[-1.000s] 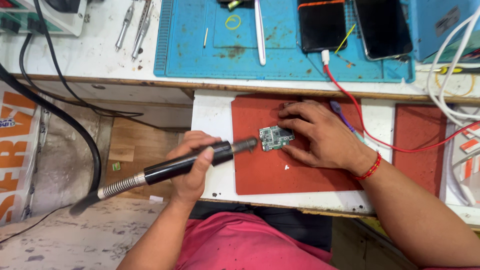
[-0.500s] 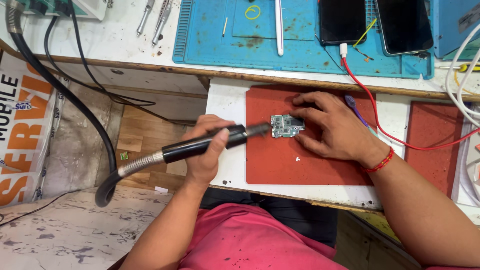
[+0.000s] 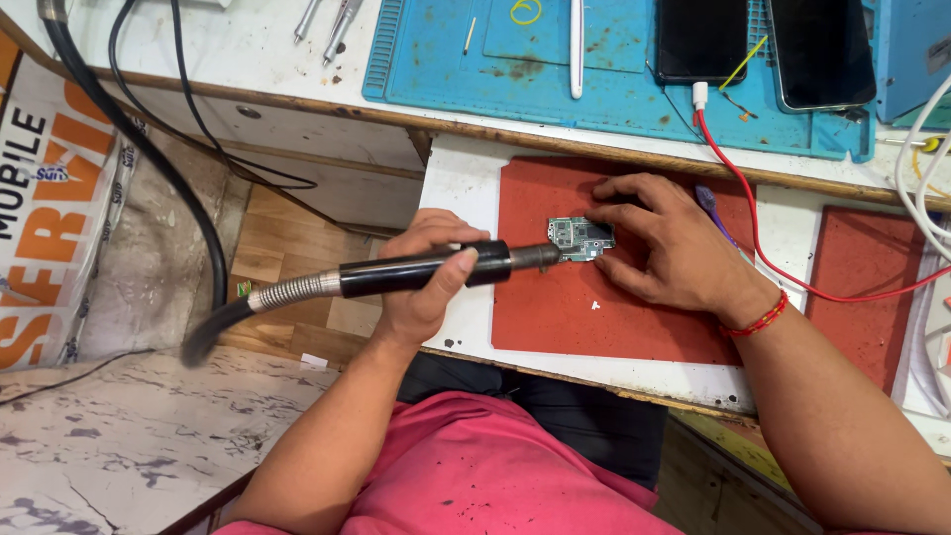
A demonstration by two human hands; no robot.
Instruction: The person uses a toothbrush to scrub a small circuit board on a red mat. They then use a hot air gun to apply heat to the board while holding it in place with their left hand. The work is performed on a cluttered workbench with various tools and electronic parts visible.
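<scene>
Centrally, a small green circuit board (image 3: 581,238) lies on a red work mat (image 3: 594,307), near the mat's upper middle.

Left hand (image 3: 426,282): clenched around a black rotary handpiece (image 3: 426,269), held roughly level, its metal tip touching the board's left edge. A coiled metal sleeve and dark flexible shaft (image 3: 223,319) trail away from the board to the left.

Right hand (image 3: 674,243): mostly flat, fingers spread, fingertips (image 3: 606,220) pressing on the board's right side; grasping nothing. A red thread band (image 3: 755,319) circles its wrist.

Surface: the mat rests on a white pull-out shelf (image 3: 451,188). A second red mat (image 3: 862,287) lies to the right of the board. Beyond the board, a blue service mat (image 3: 446,50) carries two dark phones (image 3: 701,38), and a red cable (image 3: 773,258) runs from one of them down past the right hand. Tweezers (image 3: 337,25) lie further left on the white bench.

Room: to the far left of the board, black cables (image 3: 129,139), an orange and white banner (image 3: 50,218), a marbled floor (image 3: 119,446). The person wears a pink shirt (image 3: 475,466).
</scene>
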